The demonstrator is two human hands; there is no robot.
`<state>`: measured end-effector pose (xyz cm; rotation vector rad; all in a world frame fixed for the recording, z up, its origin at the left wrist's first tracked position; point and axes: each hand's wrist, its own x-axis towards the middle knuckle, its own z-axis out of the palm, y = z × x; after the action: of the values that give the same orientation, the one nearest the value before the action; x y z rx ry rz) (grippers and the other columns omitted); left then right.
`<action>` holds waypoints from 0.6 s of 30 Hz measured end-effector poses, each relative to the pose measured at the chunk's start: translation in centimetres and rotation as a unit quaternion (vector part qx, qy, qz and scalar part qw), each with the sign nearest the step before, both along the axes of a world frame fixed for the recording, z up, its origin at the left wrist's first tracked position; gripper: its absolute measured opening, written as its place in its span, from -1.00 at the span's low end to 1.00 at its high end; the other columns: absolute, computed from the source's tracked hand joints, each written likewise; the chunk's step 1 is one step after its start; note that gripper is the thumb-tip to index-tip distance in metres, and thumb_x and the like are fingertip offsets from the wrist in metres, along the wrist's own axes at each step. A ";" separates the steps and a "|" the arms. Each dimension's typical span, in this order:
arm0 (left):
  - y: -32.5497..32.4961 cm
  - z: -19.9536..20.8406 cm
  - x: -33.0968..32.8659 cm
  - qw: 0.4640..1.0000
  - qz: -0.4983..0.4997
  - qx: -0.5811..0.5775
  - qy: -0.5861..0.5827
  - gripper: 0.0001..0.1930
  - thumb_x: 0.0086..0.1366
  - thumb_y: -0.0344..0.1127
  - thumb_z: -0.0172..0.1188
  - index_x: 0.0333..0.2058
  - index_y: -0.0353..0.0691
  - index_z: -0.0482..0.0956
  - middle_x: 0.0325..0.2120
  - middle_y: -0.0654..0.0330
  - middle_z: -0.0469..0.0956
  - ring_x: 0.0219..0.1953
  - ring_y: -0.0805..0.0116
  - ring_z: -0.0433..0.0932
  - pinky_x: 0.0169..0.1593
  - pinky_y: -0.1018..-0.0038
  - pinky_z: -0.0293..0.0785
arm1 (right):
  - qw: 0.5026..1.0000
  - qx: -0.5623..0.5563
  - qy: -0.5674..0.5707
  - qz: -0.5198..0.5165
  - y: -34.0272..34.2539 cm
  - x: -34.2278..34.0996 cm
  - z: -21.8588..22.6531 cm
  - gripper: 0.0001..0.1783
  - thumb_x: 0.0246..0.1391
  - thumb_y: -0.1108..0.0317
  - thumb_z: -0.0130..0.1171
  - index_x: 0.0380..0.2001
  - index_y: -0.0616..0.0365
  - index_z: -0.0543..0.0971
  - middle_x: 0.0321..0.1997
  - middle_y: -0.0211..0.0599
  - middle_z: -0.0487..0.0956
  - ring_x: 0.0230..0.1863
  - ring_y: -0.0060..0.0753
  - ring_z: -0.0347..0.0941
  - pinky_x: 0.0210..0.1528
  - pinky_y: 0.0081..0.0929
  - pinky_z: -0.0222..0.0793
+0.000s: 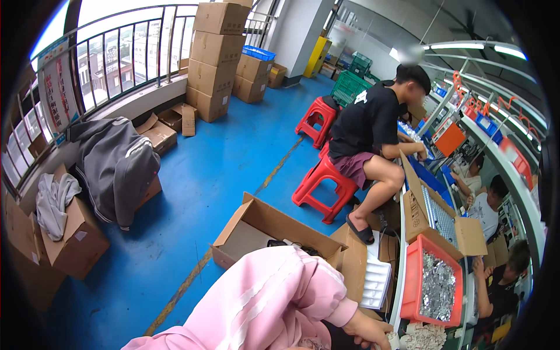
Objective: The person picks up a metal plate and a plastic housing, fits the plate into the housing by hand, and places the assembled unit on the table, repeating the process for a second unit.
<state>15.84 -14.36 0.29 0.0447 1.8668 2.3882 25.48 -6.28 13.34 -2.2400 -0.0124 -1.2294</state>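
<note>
My left hand (368, 329), in a pink sleeve (262, 291), reaches to the right at the lower edge of the view. Its fingers are curled closed, and a small white piece (394, 339) shows at their tips. What lies inside the grip is hidden. Just right of it, a pile of small white parts (424, 337) is cut by the lower edge. Beyond that pile stands a red bin (412, 283) filled with shiny metal pieces (437, 286). My right hand does not show.
Near my arm an open cardboard box (233, 233) sits on the blue floor; white trays (376, 279) stand beside the bench. A co-worker (373, 116) sits along the bench, close to red stools (325, 189). Left are a draped jacket (114, 163) and stacked cartons (216, 49).
</note>
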 end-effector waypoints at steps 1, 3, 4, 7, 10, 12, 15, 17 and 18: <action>-0.4 0.4 0.6 1.000 -0.002 -0.005 -0.007 -0.68 0.19 -0.11 0.28 -0.21 -0.17 0.47 -0.54 0.36 0.50 -0.67 0.61 0.33 -0.67 0.63 0.20 | 0.987 0.087 0.135 0.007 0.9 -0.2 1.8 -0.70 -0.12 0.39 0.21 -0.31 0.41 0.58 -0.30 -0.05 0.57 -0.35 -0.07 0.51 -0.32 -0.34 0.43; -1.0 1.2 1.8 1.000 0.019 -0.020 -0.015 -0.59 0.20 -0.12 0.25 -0.09 -0.19 0.38 -0.53 0.35 0.49 -0.67 0.62 0.29 -0.67 0.65 0.17 | 0.991 0.014 0.126 -0.050 2.0 -1.0 1.6 -0.70 -0.12 0.35 0.19 -0.34 0.39 0.58 -0.33 -0.07 0.57 -0.37 -0.07 0.51 -0.35 -0.32 0.43; -1.6 0.9 3.1 0.998 0.058 -0.010 -0.030 -0.49 0.21 -0.12 0.22 0.04 -0.21 0.30 -0.52 0.34 0.47 -0.67 0.63 0.25 -0.66 0.66 0.13 | 0.990 -0.039 0.110 -0.084 2.7 -1.5 0.7 -0.69 -0.12 0.31 0.17 -0.37 0.38 0.58 -0.35 -0.09 0.57 -0.39 -0.07 0.50 -0.37 -0.29 0.44; -2.8 0.7 5.8 0.996 0.086 0.003 -0.028 -0.37 0.18 -0.08 0.23 0.13 -0.22 0.22 -0.48 0.34 0.45 -0.66 0.65 0.22 -0.65 0.69 0.08 | 0.985 0.062 0.033 -0.159 9.2 -8.6 -0.6 -0.77 -0.09 0.35 0.18 -0.37 0.30 0.58 -0.39 -0.06 0.57 -0.38 -0.07 0.48 -0.36 -0.22 0.46; -3.5 1.2 7.5 0.997 0.071 0.029 -0.003 -0.36 0.11 0.01 0.29 0.05 -0.18 0.24 -0.44 0.36 0.44 -0.64 0.66 0.21 -0.65 0.70 0.04 | 0.971 0.006 -0.095 -0.218 10.1 -12.2 -1.3 -0.83 0.05 0.36 0.16 -0.32 0.22 0.57 -0.50 -0.12 0.51 -0.55 -0.17 0.38 -0.47 -0.24 0.46; -4.3 0.9 9.7 0.992 0.108 0.052 0.034 -0.46 0.13 -0.02 0.27 -0.05 -0.17 0.27 -0.45 0.36 0.43 -0.63 0.68 0.21 -0.65 0.70 0.03 | 0.933 0.156 -0.111 -0.306 13.9 -13.9 -4.1 -0.84 0.09 0.32 0.14 -0.35 0.20 0.55 -0.50 -0.16 0.48 -0.57 -0.22 0.35 -0.49 -0.27 0.43; -3.5 2.2 10.0 0.993 0.089 0.039 0.066 -0.50 0.14 -0.03 0.26 -0.09 -0.16 0.27 -0.45 0.35 0.43 -0.63 0.67 0.20 -0.64 0.70 0.04 | 0.752 0.392 -0.180 -0.498 21.1 -15.2 -7.5 -0.80 0.16 0.24 0.10 -0.41 0.15 0.51 -0.52 -0.25 0.43 -0.62 -0.32 0.28 -0.54 -0.33 0.38; -3.0 3.3 9.4 0.991 0.071 0.023 0.110 -0.47 0.13 -0.02 0.26 -0.06 -0.15 0.25 -0.45 0.34 0.43 -0.64 0.66 0.20 -0.64 0.70 0.07 | 0.823 0.358 -0.155 -0.413 21.5 -15.4 -7.0 -0.79 0.17 0.23 0.08 -0.41 0.15 0.50 -0.51 -0.26 0.42 -0.62 -0.33 0.26 -0.55 -0.35 0.36; -2.7 3.8 9.1 0.992 0.061 0.029 0.108 -0.47 0.13 -0.02 0.26 -0.06 -0.15 0.25 -0.45 0.34 0.43 -0.64 0.66 0.20 -0.64 0.70 0.07 | 0.854 0.339 -0.142 -0.368 21.7 -15.5 -6.5 -0.78 0.18 0.23 0.07 -0.42 0.15 0.50 -0.51 -0.26 0.42 -0.62 -0.34 0.26 -0.55 -0.36 0.35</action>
<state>24.97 -17.05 4.05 0.2090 1.9421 2.6128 9.99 15.46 6.80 -1.4305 1.0817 -1.5973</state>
